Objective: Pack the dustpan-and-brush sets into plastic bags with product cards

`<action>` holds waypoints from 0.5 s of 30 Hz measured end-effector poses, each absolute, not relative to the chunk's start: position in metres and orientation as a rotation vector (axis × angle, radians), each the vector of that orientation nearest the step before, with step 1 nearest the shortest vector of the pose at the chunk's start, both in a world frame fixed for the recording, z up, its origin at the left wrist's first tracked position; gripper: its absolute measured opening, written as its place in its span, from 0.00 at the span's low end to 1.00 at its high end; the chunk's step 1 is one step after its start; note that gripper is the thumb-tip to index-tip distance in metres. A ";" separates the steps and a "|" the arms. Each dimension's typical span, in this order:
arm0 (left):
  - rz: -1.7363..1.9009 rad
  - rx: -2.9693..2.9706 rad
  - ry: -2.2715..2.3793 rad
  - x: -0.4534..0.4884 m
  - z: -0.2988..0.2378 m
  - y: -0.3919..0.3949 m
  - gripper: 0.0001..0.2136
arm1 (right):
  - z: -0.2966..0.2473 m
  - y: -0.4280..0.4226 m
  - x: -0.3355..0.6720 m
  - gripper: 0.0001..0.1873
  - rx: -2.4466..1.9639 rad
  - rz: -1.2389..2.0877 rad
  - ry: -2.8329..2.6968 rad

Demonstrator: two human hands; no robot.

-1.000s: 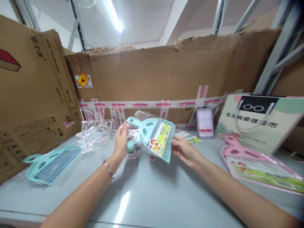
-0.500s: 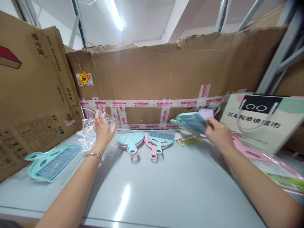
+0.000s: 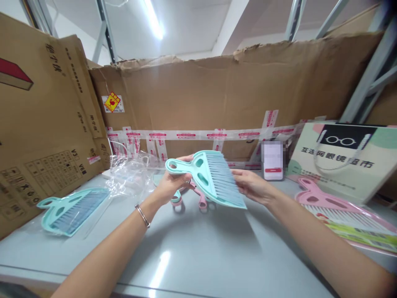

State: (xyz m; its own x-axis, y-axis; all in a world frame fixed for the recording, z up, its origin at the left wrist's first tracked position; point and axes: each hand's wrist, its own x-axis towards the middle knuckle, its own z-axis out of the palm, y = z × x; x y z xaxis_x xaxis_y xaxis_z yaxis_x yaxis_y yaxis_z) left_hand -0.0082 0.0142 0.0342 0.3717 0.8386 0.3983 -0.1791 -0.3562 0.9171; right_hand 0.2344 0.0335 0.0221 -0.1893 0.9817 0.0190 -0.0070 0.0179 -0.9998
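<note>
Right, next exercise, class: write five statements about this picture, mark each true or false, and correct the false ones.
1. The left hand holds a blue-green dustpan set near its handle. True.
2. The held set's bristles are pink. False: the bristles are bluish grey.
3. The right hand is at the bristle end. True.
4. The phone lies flat. False: the phone stands upright.
5. The bag shows a picture of glasses. True.

The raised brush set [image 3: 197,170] hides the right hand's [image 3: 252,187] fingertips, some left hand [image 3: 171,186] fingers and whatever joins a pink handle [image 3: 202,201] below. The phone's [image 3: 273,159] screen is blurred; the right edge crops the pink dustpan [image 3: 324,199].
</note>
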 end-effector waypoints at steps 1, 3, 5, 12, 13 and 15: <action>1.269 1.589 0.619 -0.010 0.035 0.013 0.20 | 0.024 0.030 0.228 0.14 -1.116 1.205 -1.330; 1.352 1.656 0.656 -0.012 0.038 0.011 0.15 | 0.033 0.022 0.217 0.17 -1.115 0.713 -1.313; 1.394 1.774 0.669 -0.012 0.042 0.009 0.13 | 0.045 0.012 0.207 0.19 -1.028 0.245 -1.513; 1.578 2.183 0.685 -0.013 0.052 0.003 0.13 | 0.073 0.007 0.177 0.11 -0.943 -0.052 -2.228; 1.616 2.210 0.733 -0.016 0.053 0.003 0.13 | 0.076 0.010 0.176 0.11 -0.904 -0.018 -2.225; 1.657 2.182 0.851 -0.024 0.054 0.004 0.12 | 0.080 0.017 0.179 0.11 -0.844 0.120 -2.158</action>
State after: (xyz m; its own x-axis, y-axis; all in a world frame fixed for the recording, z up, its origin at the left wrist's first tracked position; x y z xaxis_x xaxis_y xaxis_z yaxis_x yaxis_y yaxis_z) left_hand -0.0238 0.0045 0.0537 0.1721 0.5984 0.7825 0.2874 -0.7903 0.5412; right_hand 0.1786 0.0171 0.0804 -0.4591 0.6069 0.6488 0.5310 0.7730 -0.3473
